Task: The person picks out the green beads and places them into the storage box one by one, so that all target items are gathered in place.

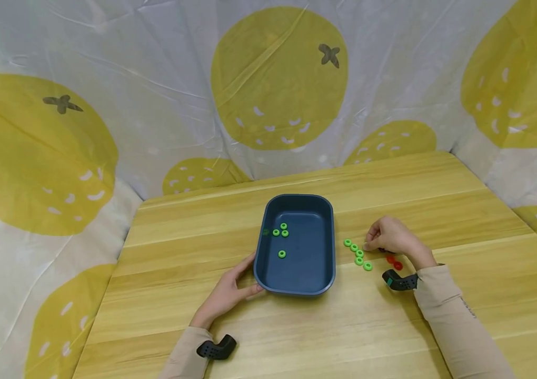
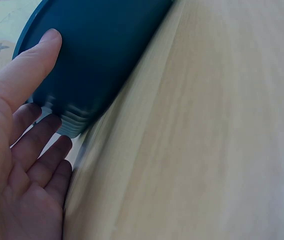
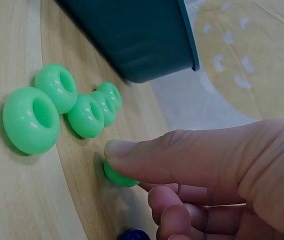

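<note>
My right hand [image 1: 394, 237] pinches a green ring-shaped bead [image 3: 119, 177] between thumb and fingers, low over the table. Beside it, several more green ring beads [image 1: 359, 253] lie in a loose line, glossy and rounded in the right wrist view. The dark blue tray [image 1: 304, 269] stands to their left, with several green beads [image 1: 284, 233] on its floor. At the tray's near left corner, my left hand [image 1: 226, 295] touches the outside: thumb against one wall, loosely straight fingers by the other, as the left wrist view shows.
Two red beads [image 1: 394, 262] lie just right of my right hand. A dark blue bead [image 3: 133, 234] sits under its fingers, partly hidden. The wooden table [image 1: 178, 237] reaches back to a hanging cloth [image 1: 164, 105] with yellow fruit print.
</note>
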A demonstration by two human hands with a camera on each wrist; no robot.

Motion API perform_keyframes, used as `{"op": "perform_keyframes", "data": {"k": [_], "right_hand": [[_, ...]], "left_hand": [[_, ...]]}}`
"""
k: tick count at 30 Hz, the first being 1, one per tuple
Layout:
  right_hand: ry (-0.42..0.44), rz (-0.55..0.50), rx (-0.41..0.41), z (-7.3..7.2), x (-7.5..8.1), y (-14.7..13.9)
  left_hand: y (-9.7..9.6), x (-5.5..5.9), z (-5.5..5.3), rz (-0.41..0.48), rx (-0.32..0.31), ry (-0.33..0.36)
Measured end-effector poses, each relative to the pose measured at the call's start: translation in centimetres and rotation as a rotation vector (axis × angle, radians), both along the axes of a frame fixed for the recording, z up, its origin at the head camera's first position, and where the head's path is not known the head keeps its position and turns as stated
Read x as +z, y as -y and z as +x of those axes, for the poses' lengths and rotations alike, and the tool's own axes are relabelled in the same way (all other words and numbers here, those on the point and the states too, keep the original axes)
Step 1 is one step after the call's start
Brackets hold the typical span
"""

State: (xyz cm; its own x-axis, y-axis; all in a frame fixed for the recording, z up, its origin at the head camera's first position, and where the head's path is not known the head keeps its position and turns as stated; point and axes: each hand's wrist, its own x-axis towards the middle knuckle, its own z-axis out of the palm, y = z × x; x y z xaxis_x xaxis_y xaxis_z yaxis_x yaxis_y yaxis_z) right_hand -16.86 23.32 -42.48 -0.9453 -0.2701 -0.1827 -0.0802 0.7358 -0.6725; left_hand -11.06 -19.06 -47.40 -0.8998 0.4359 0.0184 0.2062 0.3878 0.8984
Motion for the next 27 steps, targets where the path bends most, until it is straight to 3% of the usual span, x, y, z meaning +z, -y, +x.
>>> {"op": "perform_keyframes", "data": {"k": [10,19,23,27], "right_hand": [[-0.011,-0.012,-0.041,0.1,0.2,0.2],[0.012,-0.094,-0.149,0.4,0.3,-0.5],[0.012,-0.193,-0.183,-0.2,0.9,-0.1],[0.002,-0.278,-0.175,-1.4,2.4,1.5]], "left_hand": [[0.0,0.2,0.1,-0.002,0.0,-0.008],[-0.1,0.0,0.2,-0.005,-0.018,-0.012],[-0.1,0.1,0.1,-0.012,-0.014,-0.008],[-0.1,0.2,0.1,-0.006,-0.007,-0.004]]}}
